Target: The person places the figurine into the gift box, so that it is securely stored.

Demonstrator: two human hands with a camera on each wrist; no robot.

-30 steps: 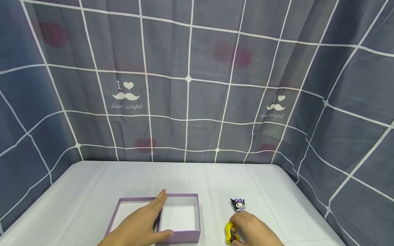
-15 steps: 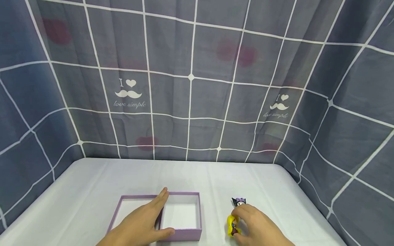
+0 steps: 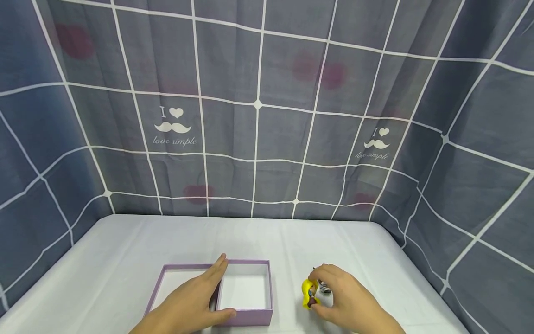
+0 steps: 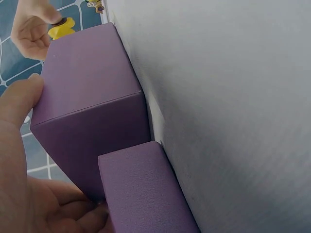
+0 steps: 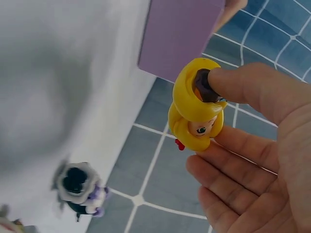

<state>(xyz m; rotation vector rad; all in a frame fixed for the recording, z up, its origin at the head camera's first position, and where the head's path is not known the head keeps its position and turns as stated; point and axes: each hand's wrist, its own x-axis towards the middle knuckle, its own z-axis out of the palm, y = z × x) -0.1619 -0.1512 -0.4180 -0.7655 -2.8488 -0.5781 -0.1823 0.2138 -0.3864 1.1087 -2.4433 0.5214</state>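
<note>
My left hand (image 3: 187,297) spans an open purple box (image 3: 255,317) with a white inside, thumb at its near side and fingers at the far rim. In the left wrist view the thumb presses the box's edge (image 4: 87,73). My right hand (image 3: 350,294) pinches a yellow-haired doll figurine (image 3: 308,294) between thumb and fingers. In the right wrist view the figurine (image 5: 194,107) hangs head down in that camera, thumb on its dark base. Behind it, a black, white and purple figurine (image 5: 80,189) stands on the table, mostly hidden by the right hand in the head view.
A shallow purple tray or lid (image 3: 156,290) lies left of the box, partly under the left hand. Part of another small figure (image 5: 17,225) shows at the right wrist view's corner. The white table (image 3: 233,236) is enclosed by dark grid-patterned curtains (image 3: 229,134).
My right hand has lifted the yellow-haired figurine and moved it forward and slightly left, now covering most of the black-and-purple figurine. The left hand stays on the box.
</note>
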